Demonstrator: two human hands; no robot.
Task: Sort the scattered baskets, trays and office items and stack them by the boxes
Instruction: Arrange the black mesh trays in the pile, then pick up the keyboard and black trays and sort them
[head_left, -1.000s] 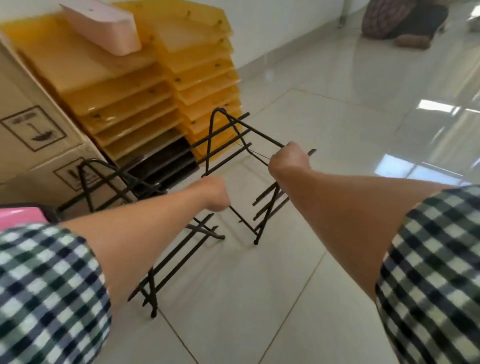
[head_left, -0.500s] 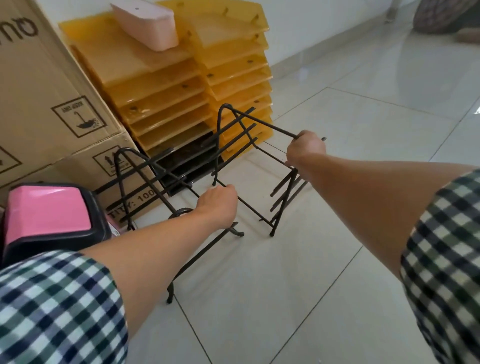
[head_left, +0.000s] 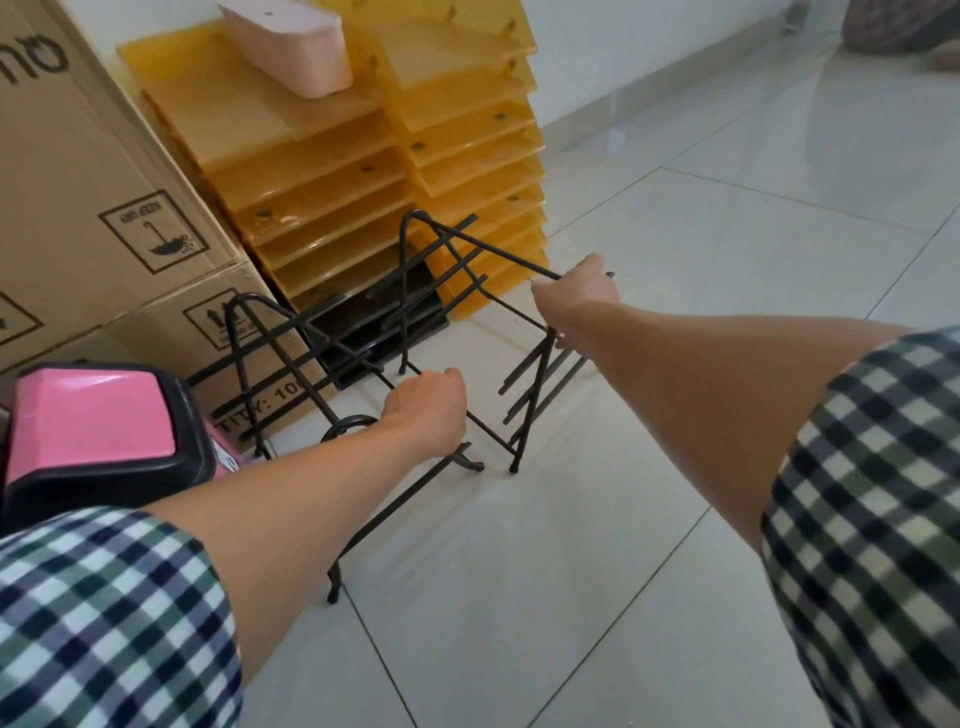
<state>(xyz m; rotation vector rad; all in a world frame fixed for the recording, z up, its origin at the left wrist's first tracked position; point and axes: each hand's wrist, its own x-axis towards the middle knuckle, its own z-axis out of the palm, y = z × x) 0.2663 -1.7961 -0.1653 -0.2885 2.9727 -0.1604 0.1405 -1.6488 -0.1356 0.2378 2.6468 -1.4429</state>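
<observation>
Black wire, on floor (head_left: 571, 597), centre frame: left rack (head_left: 240, 364), left hand (head_left: 427, 410) fingers clamped round it; right rack (head_left: 493, 248), right hand (head_left: 576, 292) likewise.

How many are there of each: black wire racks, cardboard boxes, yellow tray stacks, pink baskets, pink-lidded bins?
Black wire racks: 2
Cardboard boxes: 2
Yellow tray stacks: 2
Pink basket: 1
Pink-lidded bin: 1
Total: 8

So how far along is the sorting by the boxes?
Done: yellow translucent plastic trays sit stacked in two piles beside the brown cardboard boxes, a pale pink plastic basket on top. In hand: the left hand and right hand each grip the black metal wire rack frames. Remaining: parking those frames by the piles; other scattered items aren't in view.
</observation>
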